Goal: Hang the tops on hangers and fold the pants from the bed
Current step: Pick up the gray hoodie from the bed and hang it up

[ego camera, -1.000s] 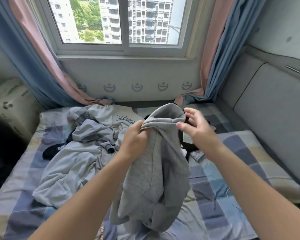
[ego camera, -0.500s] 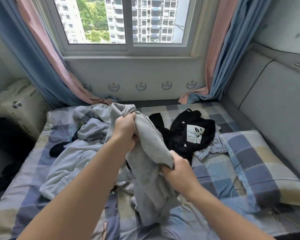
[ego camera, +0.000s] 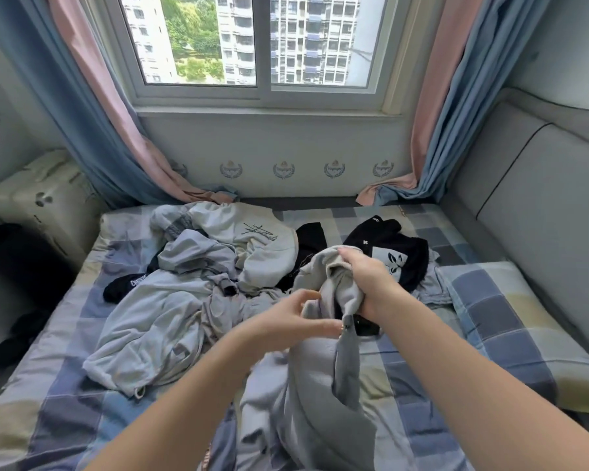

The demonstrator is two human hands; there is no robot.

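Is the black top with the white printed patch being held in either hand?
No: the black top lies on the bed beyond the left hand and the right hand, which grips a bunched grey knit garment.

The bed wears a blue, grey and cream checked sheet. A matching pillow lies along its right side. Crumpled pale blue-grey garments spread over the left middle, a cream sweatshirt behind them, a black printed top just right of it. A grey garment trails onto the near middle.
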